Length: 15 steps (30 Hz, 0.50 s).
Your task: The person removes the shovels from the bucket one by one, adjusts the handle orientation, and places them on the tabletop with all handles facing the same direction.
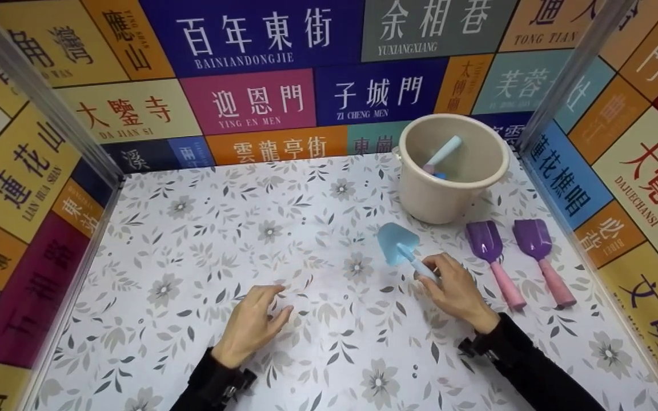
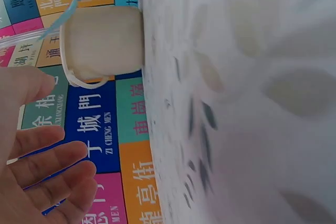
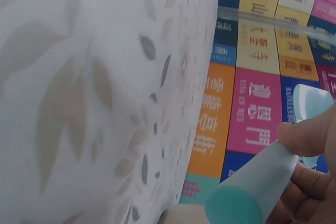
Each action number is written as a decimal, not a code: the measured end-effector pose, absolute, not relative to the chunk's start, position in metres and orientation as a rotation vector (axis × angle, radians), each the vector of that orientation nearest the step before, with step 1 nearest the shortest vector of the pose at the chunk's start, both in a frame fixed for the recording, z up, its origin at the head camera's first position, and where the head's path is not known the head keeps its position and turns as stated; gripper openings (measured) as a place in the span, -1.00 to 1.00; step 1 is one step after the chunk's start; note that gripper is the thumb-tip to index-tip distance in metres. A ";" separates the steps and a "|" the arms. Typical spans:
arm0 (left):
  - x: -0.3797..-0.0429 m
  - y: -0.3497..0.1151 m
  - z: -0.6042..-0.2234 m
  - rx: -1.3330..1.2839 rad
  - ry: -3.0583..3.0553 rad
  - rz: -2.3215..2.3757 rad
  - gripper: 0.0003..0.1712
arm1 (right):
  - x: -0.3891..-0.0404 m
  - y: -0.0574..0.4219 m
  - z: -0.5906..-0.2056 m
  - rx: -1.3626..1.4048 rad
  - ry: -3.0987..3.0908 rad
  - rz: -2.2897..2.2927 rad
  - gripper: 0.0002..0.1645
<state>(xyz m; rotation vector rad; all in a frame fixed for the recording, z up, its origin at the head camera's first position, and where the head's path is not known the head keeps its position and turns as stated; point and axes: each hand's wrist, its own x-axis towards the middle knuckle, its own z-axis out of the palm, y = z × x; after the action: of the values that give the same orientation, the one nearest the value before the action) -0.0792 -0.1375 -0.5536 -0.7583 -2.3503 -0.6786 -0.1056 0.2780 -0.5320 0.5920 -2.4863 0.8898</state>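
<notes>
Over the desk (image 1: 306, 222), a blue shovel (image 1: 404, 250) is gripped at the handle (image 1: 420, 266) by the right hand (image 1: 456, 288), leaving its blade (image 1: 390, 238) free; the left hand (image 1: 249, 324) is relaxed.

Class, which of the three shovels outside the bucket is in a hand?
The light-blue shovel, gripped by the right hand; the two purple shovels lie on the tabletop.

The pale blue shovel (image 1: 405, 249) is up off the counter (image 1: 306, 251), its handle (image 1: 422, 268) pinched in the person's right grip (image 1: 454, 290). The rounded blade (image 1: 390, 238) points away from the person and leftward; the handle slants back rightward, its end greener.
</notes>
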 end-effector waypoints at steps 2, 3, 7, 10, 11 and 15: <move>-0.077 -0.144 -0.556 -0.735 -2.365 -0.674 -0.51 | -0.104 0.285 -0.532 0.557 -2.486 0.878 -0.71; -0.076 -0.146 -0.556 -0.721 -2.373 -0.672 -0.52 | -0.103 0.288 -0.533 0.541 -2.487 0.874 -0.71; -0.073 -0.152 -0.558 -0.683 -2.404 -0.676 -0.55 | -0.099 0.300 -0.532 0.461 -2.505 0.877 -0.68; -0.072 -0.154 -0.559 -0.676 -2.417 -0.670 -0.56 | -0.097 0.305 -0.530 0.391 -2.543 0.887 -0.67; -0.071 -0.154 -0.559 -0.675 -2.420 -0.669 -0.57 | -0.097 0.306 -0.530 0.364 -2.564 0.897 -0.66; -0.070 -0.154 -0.559 -0.664 -2.436 -0.673 -0.58 | -0.097 0.311 -0.526 0.219 -2.675 0.952 -0.68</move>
<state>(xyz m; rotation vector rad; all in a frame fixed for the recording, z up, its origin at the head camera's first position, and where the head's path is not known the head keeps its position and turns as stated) -0.0702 -0.1544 -0.5588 -0.6639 -2.4362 -0.6730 -0.0971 0.3109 -0.5258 0.2194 -2.6748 0.9518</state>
